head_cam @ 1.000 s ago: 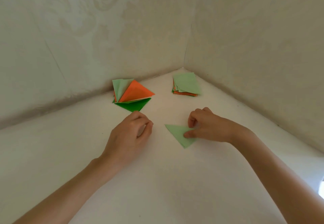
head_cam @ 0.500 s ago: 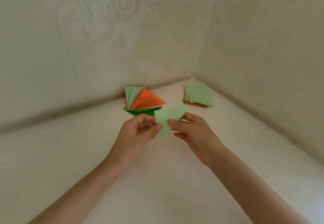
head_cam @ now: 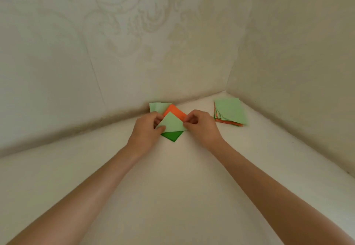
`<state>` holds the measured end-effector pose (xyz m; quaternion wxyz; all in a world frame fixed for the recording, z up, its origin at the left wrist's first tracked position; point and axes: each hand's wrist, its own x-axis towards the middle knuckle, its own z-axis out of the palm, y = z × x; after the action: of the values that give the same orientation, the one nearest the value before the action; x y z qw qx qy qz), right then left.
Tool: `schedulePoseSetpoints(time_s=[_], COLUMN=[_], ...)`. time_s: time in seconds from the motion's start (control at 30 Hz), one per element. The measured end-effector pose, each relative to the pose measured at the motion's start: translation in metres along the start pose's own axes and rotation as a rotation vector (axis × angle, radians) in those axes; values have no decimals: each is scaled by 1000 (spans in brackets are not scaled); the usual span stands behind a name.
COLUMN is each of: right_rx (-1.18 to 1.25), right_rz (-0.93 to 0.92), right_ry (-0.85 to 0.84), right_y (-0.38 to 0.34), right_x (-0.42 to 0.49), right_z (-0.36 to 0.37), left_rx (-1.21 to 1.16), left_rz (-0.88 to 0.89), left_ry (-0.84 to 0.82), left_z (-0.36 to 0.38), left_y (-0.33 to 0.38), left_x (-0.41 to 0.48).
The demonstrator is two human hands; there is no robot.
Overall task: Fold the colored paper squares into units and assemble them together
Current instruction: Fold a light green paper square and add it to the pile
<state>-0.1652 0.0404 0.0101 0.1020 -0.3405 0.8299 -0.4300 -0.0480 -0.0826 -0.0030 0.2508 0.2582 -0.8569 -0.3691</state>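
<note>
Pale green unit (head_cam: 172, 123), corners pinched by left hand (head_cam: 146, 131) and right hand (head_cam: 201, 127), over pile (head_cam: 172, 136)

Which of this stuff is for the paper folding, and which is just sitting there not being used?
For the job:
light green folded piece, pinched by the left hand and the right hand
pile of folded units that it overlaps, orange, dark green and light green
stack of paper squares to the right

Just there:
patterned wall
white tabletop, which only carries the paper
</note>
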Motion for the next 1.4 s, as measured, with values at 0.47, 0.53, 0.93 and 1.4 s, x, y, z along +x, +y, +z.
schedulePoseSetpoints(time_s=[0.47, 0.53, 0.93, 1.4], right_rx=[-318, -457, -646, -167], right_rz=[-263, -253, -245, -622], right_ry=[258, 253, 386, 177], right_y=[32, 47, 73, 44], right_x=[-19, -22, -17, -101], right_z=[-41, -61, -82, -68], left_rx=[468, 455, 230, -980], left_rz=[201, 235, 417, -412], left_ry=[195, 240, 177, -212], left_z=[9, 8, 17, 21], left_y=[-2, 2, 47, 62], left_x=[-15, -17, -51, -60])
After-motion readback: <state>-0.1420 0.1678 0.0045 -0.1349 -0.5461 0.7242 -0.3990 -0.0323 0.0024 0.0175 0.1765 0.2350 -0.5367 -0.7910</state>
